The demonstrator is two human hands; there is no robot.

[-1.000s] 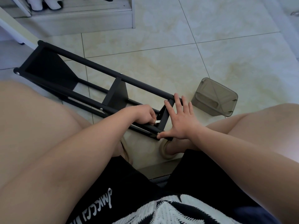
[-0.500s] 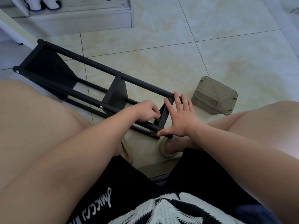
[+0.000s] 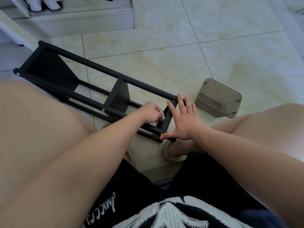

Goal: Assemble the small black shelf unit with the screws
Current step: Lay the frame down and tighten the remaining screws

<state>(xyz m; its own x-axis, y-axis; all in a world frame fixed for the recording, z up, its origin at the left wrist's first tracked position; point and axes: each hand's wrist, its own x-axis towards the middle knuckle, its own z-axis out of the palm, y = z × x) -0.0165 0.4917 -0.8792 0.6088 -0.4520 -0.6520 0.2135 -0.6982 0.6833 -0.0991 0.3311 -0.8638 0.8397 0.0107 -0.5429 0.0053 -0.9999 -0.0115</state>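
Note:
The black shelf unit (image 3: 105, 69) lies on its side on the tiled floor between my knees, with silver screw heads showing on its poles. My right hand (image 3: 185, 122) is pressed flat, fingers spread, on the outer face of the near end panel (image 3: 165, 120). Its thumb tip sits by a screw (image 3: 161, 134) at the lower corner. My left hand (image 3: 152, 112) reaches inside the frame, fingers curled and pinched against the panel's inner face. What it pinches is hidden.
A grey translucent plastic container (image 3: 217, 97) lies upside down on the floor right of the shelf end. A beige slipper (image 3: 169, 153) is under my right wrist. A raised ledge (image 3: 82, 18) with white shoes (image 3: 44, 3) is at the back left.
My left hand has shifted slightly up and right along the inner face of the end panel. My right hand has stayed flat on the panel.

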